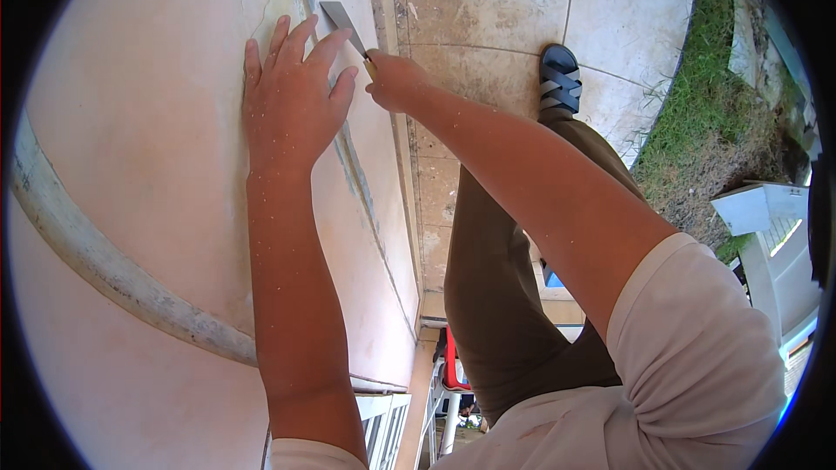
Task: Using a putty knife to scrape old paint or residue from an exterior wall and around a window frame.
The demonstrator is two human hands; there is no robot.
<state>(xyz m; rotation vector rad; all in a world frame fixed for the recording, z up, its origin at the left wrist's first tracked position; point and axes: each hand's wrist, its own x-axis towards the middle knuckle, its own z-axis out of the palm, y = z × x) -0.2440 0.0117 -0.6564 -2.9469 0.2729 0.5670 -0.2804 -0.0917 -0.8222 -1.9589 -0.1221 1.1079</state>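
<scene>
My right hand (398,83) is closed round the pale yellowish handle of a putty knife (343,24). Its flat grey blade points up and left, close to the wall (157,113). Beside it my left hand (294,104) lies with fingers spread on the pinkish-white wall. The left index fingertip overlaps the blade's edge; I cannot tell whether it touches. A narrow groove (359,176) with grey-blue, chipped edges runs along the wall, passing behind my left hand. Small pale flecks dot both forearms.
A rounded, weathered moulding (96,244) curves across the wall at left. Stained floor tiles (488,9) meet the wall's foot, with my sandalled foot (559,78) on them. Grass (710,78) borders the tiles. Near the bottom are a red object (453,361) and a white grille (383,426).
</scene>
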